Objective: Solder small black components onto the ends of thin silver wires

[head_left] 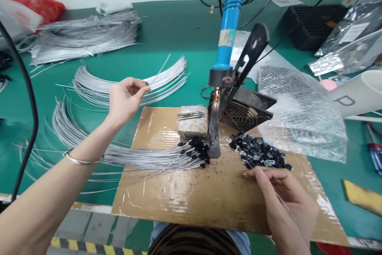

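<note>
Left hand (123,102) and right hand (291,201) each pinch one wire (162,67).
Closed fingertips (144,90) flank the blue tube (232,10), likely for control.

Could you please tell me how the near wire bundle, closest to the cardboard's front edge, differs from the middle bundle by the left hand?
The near bundle has black pieces at its right end; the middle bundle shows none there. The near bundle reaches onto the cardboard; the middle bundle lies on green surface. Both are thin, pale, curved wires.
</note>
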The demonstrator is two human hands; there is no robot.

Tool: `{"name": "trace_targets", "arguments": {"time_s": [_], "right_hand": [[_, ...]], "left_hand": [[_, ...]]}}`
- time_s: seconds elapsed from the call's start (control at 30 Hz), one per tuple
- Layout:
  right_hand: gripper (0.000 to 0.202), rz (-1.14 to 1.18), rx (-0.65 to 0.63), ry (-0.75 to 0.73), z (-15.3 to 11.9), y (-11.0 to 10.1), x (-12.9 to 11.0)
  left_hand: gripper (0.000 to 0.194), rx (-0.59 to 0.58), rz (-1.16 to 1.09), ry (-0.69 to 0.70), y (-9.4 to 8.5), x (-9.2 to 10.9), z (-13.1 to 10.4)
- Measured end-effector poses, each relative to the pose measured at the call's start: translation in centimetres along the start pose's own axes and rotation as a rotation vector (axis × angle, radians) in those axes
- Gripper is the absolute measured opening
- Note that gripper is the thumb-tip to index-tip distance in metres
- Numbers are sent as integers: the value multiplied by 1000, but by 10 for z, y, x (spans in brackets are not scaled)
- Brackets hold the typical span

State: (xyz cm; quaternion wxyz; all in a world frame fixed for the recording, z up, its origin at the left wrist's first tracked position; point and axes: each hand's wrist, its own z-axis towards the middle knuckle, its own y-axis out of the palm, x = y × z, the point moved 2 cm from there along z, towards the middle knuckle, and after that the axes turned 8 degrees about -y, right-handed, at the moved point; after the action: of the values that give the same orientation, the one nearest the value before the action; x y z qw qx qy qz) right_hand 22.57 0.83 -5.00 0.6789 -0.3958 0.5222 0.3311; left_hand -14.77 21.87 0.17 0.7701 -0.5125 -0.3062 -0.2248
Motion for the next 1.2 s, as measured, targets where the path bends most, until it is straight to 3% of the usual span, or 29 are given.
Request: {"name": "trace_targets", "arguments": {"time_s": [0.13,0.3,0.33,0.43,0.47,0.53,0.63,0.73,0.93,1.1,1.2], "right_hand": [[28,-22,53,2,1,0,-3],[31,32,111,-60,0,-4,-5],[32,50,86,-75,-2,-4,-7],[26,158,-64,-22,-12,1,-14],[24,213,-127,25,-16,5,-18],[27,297,-280,196,-26,17,-25],[31,447,-523,329,-35,38,-35],[34,497,-598,382,-36,52,-41],[33,470,-565,466,-32,62,-46],[32,458,-484,458,-28,57,-43],[32,442,-479,447,-25,52,-41]], "left_hand": [[18,0,-71,-72,-23,20,-18],[17,-64,30,-143,-78,49,-60],[21,-144,58,-158,-87,51,-68],[23,-683,-12,-227,-91,52,-93],[22,-795,-51,-248,-86,52,-102],[18,-896,-130,-292,-72,50,-116],[15,-894,-210,-322,-49,49,-135],[18,-849,-207,-326,-36,51,-148],[21,-799,-187,-262,-36,57,-153],[33,-785,-132,-195,-43,51,-145],[33,-821,-158,-232,-46,46,-144]]}}
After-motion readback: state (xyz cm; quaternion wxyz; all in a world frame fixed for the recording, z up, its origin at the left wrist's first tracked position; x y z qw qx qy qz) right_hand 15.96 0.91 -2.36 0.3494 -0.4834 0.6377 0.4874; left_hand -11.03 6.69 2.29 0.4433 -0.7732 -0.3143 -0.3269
